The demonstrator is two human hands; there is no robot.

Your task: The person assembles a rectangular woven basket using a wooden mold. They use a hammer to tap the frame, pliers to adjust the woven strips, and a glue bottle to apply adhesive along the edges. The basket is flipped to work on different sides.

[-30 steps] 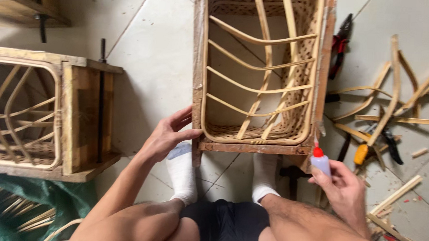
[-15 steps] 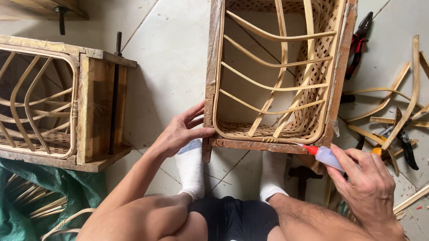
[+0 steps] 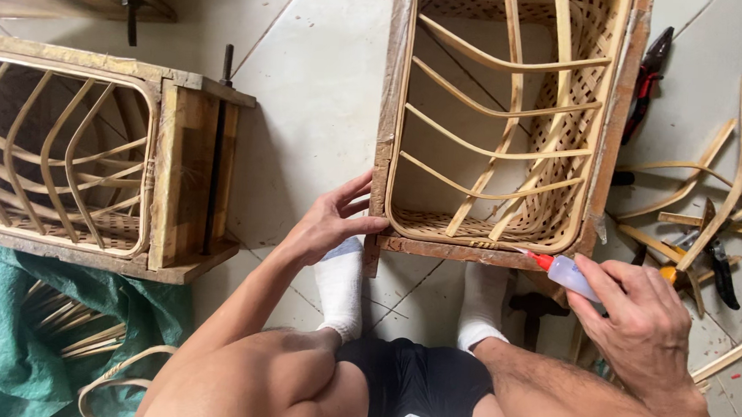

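A woven rattan basket sits inside a wooden frame mould (image 3: 479, 250) on the tiled floor in front of me. My left hand (image 3: 330, 222) grips the frame's near left corner. My right hand (image 3: 636, 324) holds a small clear glue bottle (image 3: 566, 274) with a red nozzle. The nozzle points left and touches the basket's near rim at its right end. My two feet in white socks (image 3: 340, 287) rest under the frame's near edge.
A second wooden frame (image 3: 182, 173) with a rattan basket stands at the left. Green tarp (image 3: 8, 350) with cane strips lies at the lower left. Loose bamboo strips (image 3: 719, 193), red-handled pliers (image 3: 649, 66) and cutters (image 3: 719, 269) lie at the right.
My right hand has tipped the glue bottle from upright to pointing left and brought its nozzle onto the basket's near rim. My left hand has stayed on the frame corner.
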